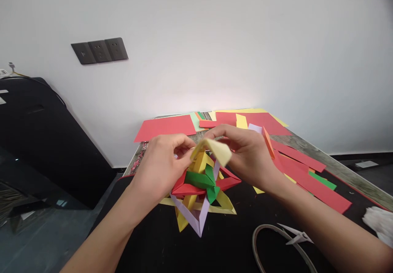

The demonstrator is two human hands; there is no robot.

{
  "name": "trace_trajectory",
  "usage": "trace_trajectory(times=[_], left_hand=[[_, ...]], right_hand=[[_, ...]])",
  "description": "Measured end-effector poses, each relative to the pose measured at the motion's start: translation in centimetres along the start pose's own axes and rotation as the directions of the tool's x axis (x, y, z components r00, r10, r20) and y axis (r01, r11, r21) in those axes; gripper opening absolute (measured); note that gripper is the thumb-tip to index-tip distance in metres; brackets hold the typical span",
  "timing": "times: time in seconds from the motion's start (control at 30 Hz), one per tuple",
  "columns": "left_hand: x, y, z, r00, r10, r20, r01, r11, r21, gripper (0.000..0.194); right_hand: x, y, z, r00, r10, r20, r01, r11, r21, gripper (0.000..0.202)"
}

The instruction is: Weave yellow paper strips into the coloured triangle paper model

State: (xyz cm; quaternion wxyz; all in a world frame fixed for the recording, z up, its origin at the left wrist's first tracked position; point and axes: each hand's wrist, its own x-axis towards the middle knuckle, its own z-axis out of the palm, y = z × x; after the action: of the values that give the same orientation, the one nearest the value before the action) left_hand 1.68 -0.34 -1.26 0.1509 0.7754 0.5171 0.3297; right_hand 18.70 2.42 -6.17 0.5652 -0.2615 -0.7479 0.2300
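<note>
Between my hands is a star-shaped origami model point(193, 178) built of folded red, green, yellow and lilac paper pieces. My left hand point(166, 170) grips its upper left side, thumb and fingers pinched together. A pale yellow folded paper strip point(219, 151) arches over the top of the model, slightly blurred. My right hand point(245, 150) is closed on this strip from the right, its fingertips near the top, partly behind the paper. Where the strip joins the model is hidden by the fingers.
Red sheets point(167, 127) and other coloured paper lie along the wall side. Several red strips point(316, 183) and a green strip point(322, 180) lie at the right. On the black mat point(227, 244) are white scissors point(296, 235) and a pale ring point(256, 244). White tissue point(379, 222) sits far right.
</note>
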Motion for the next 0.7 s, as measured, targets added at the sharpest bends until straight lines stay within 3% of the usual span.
trace_trajectory(times=[0.2,0.47,0.53,0.7], left_hand=[[-0.1,-0.1,-0.2,1.000,0.000,-0.014,0.000,1.000,0.000,0.016],[0.2,-0.5,0.2,1.000,-0.020,0.012,0.022,0.991,-0.133,0.011],[0.1,-0.5,0.1,1.000,-0.016,0.003,0.017,0.994,-0.108,0.014],[-0.3,-0.3,-0.1,0.999,-0.029,0.034,0.034,0.987,-0.159,0.015]], right_hand=[[0.1,0.1,0.1,0.999,-0.037,-0.028,0.035,0.998,-0.044,0.009],[0.0,0.2,0.4,0.996,-0.041,-0.074,0.035,0.996,-0.086,0.007],[0.0,0.1,0.2,0.994,-0.102,-0.045,0.094,0.984,-0.153,0.007],[0.4,-0.9,-0.7,0.964,-0.221,0.149,0.261,0.900,-0.350,0.020]])
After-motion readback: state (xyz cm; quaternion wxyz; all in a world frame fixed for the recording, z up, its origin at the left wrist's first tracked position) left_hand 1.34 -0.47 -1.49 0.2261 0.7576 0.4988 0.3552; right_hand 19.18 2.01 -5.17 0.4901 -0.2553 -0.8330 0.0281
